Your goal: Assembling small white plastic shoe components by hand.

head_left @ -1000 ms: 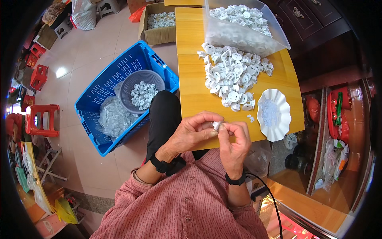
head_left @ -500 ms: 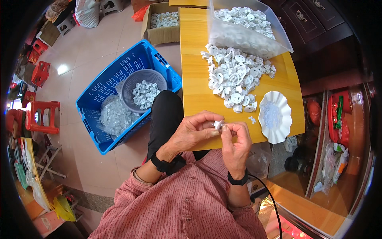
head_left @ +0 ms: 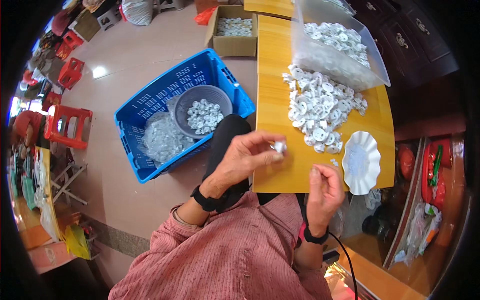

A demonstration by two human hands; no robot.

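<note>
Between the thumb and fingers of my left hand (head_left: 239, 159) is a small white plastic part (head_left: 279, 146), held just above the table's near edge. My right hand (head_left: 324, 196) is apart from it, to the right, thumb and fingertips pinched together; anything between them is too small to make out. A heap of similar white round plastic parts (head_left: 320, 105) lies on the yellow wooden table (head_left: 274, 120). A white dish with a wavy rim (head_left: 369, 186) holds tiny pale pieces, and a few tiny white bits (head_left: 334, 162) lie beside it.
Behind the heap stands a translucent bin (head_left: 345, 75) of such parts. To the left, a blue crate (head_left: 131, 150) holds plastic bags (head_left: 162, 137) and a grey bowl (head_left: 227, 107) with more parts. An open cardboard box (head_left: 240, 47) and a red stool (head_left: 67, 127) are farther off.
My hands have come apart: the left keeps the white part, the right has drawn back toward me and to the right. The whole view has shifted, so the table sits farther right.
</note>
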